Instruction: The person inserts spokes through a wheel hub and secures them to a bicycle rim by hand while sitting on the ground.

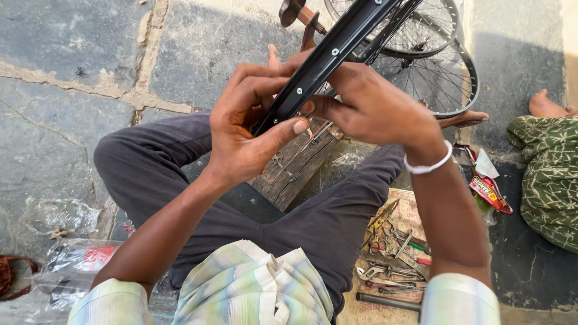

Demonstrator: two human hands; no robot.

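Person sits cross-legged on stone paving (72,54), both hands up front w/ a black bicycle rim (328,57) running diagonally, lower-left to upper-right, betw. them. Left hand (244,129) wraps the rim's lower end: fingers curl over the top edge, thumb (283,133) presses along the underside, so rim is clamped betw. thumb & fingers. Right hand (376,108) grips from the other side, just beside the left; fingers closed on the rim, tips hidden behind it, thumb pointing toward the left hand. White bangle (428,165) on right wrist. Below the hands a worn wooden block (301,165) rests betw. the knees. Spoked wheels (442,72) lie beyond on the ground. Loose tools (391,259) – pliers, spanners – on a mat by the right knee. Another person's bare foot (545,105) & green patterned cloth (551,174) at right edge.
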